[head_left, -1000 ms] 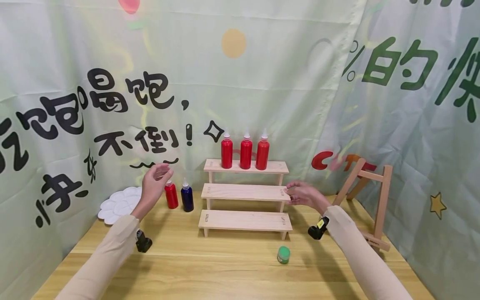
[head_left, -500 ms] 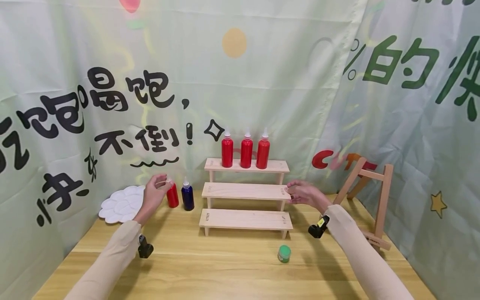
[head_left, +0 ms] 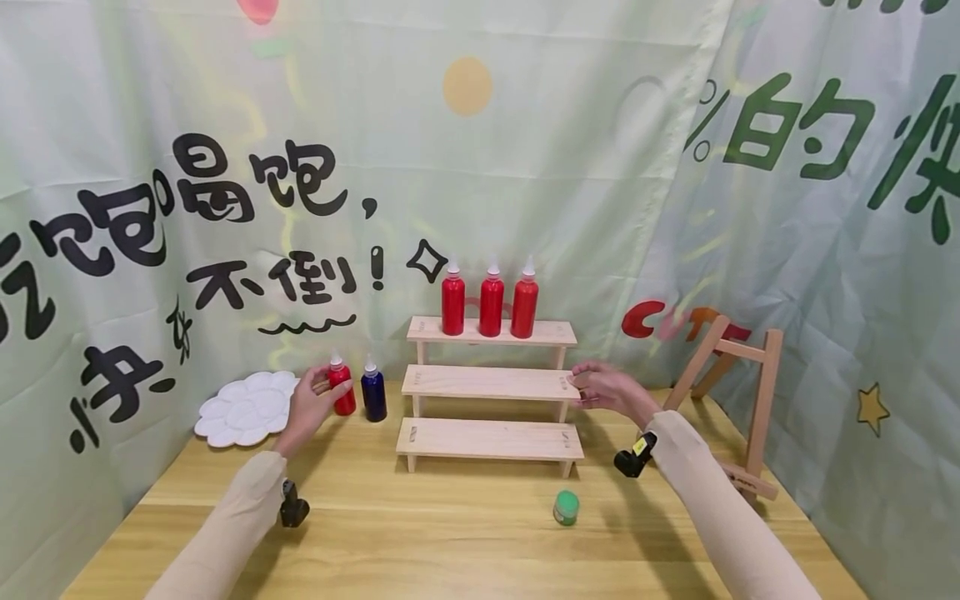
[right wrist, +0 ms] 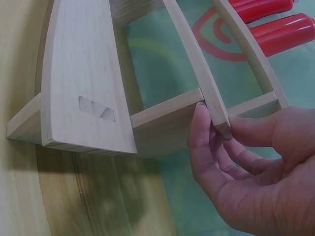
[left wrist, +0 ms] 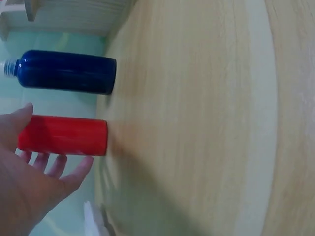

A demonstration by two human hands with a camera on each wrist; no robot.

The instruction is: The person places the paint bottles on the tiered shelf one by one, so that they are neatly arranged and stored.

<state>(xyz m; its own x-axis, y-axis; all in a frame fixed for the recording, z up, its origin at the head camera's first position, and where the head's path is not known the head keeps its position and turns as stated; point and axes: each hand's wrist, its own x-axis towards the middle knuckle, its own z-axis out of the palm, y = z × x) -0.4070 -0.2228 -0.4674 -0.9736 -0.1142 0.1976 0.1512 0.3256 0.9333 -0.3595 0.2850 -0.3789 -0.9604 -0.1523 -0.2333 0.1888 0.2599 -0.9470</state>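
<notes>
A red squeeze bottle [head_left: 342, 388] with a white nozzle stands upright on the table at the left. My left hand [head_left: 309, 406] is round it, thumb on one side and fingers on the other. In the left wrist view the red bottle [left wrist: 64, 135] lies between thumb and fingers [left wrist: 78, 172]. Next to it, a dark blue squeeze bottle [head_left: 373, 393] stands apart from the hand. My right hand [head_left: 611, 388] pinches the right end of the middle board of a three-tier wooden shelf [head_left: 487, 382]; the right wrist view shows the thumb against the board's edge [right wrist: 211, 93].
Three red squeeze bottles [head_left: 491, 305] stand on the shelf's top tier. A white flower-shaped palette [head_left: 243, 410] leans at the left. A small green-lidded jar [head_left: 566, 507] sits in front of the shelf, and a wooden easel [head_left: 761, 408] stands at the right. Printed cloth [head_left: 570, 125] hangs behind.
My left hand has come down from above the red bottle to round its body. The right hand has stayed at the shelf's middle board. The bottles have not moved.
</notes>
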